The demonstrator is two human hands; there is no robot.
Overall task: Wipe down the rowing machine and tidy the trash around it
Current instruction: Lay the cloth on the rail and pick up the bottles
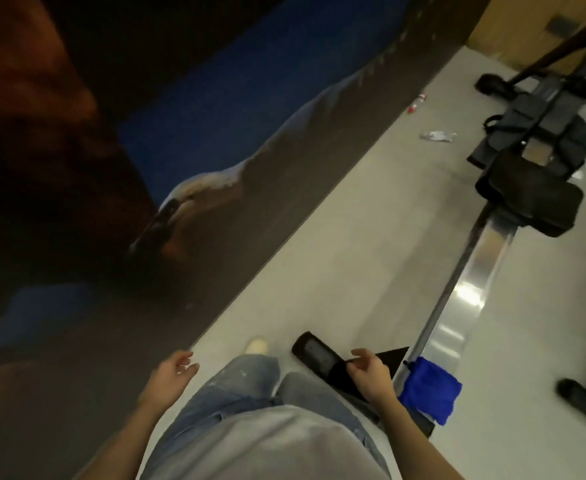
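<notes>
**Head view: a person stands at the rear end of the rower (513, 157).**

- **Hands.** The left hand (170, 370) hangs free, fingers relaxed and slightly spread, holding nothing. The right hand (369, 370) hovers over the rower's black rear foot (314, 351), fingers loosely curled and apparently empty.
- **Cloth.** A blue cloth (430, 389) lies draped over the near end of the rail (468, 292), just beside the right hand and not touched by it. It looks soft, light and limp. A whole-hand grasp on its bunched middle should lift it cleanly, and it should mould to whatever it wipes.
- **Rower.** The rail is stiff, shiny metal, so the cloth will probably glide along it with light pressure. The dark seat (530, 202) sits farther up the rail. It likely rolls, so it may need steadying with the other hand while it is wiped. The machine as a whole looks heavy and is best cleaned where it stands.
- **Trash.** Two pieces lie well ahead on the pale floor (319, 237), between the rower and the dark wall (284, 150).
  - **Bottle.** A small bottle (417, 102) with red on it lies on its side. It is probably light and apt to roll, so it is best gripped across its body.
  - **Plastic scrap.** A crumpled clear plastic scrap (438, 136) lies nearer the rower. It looks thin and crinkly, and a pinch at any raised fold should do. The blur hides what it is exactly.
</notes>
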